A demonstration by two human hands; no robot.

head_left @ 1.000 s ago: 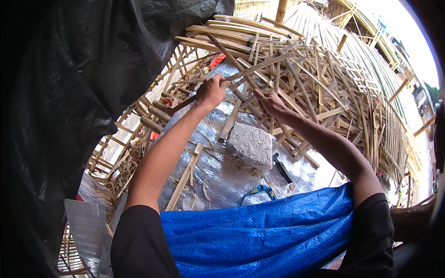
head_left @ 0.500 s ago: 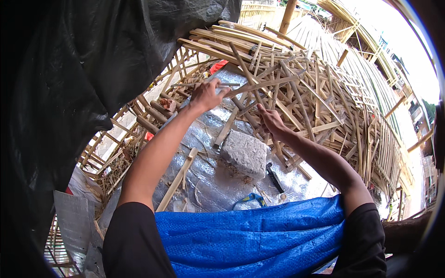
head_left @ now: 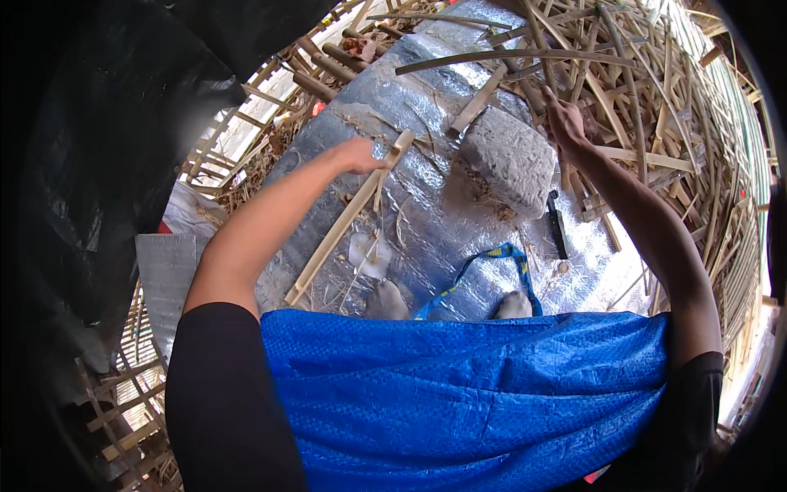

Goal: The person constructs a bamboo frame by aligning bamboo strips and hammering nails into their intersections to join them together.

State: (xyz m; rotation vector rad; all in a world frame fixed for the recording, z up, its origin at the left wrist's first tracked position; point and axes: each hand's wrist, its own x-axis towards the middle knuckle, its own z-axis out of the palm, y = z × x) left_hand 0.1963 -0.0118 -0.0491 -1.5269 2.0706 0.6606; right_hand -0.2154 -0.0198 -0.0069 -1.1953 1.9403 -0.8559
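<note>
My left hand reaches down to the upper end of a long flat bamboo slat that lies slanted on a silver foil sheet; the fingers curl at the slat's tip. My right hand is raised at the edge of a big heap of split bamboo strips, fingers apart among the strips, with nothing clearly held. A grey stone block sits on the foil between my two hands. A dark-handled blade lies just right of the block.
A blue woven tarp covers my lap at the bottom. A blue strap lies on the foil above it. Black plastic sheeting hangs at the left. Bamboo lattice and poles lie beyond the foil's left edge.
The view has tilted down. My left hand came off the strip heap down to the slat on the foil. My right hand stays up at the heap.
</note>
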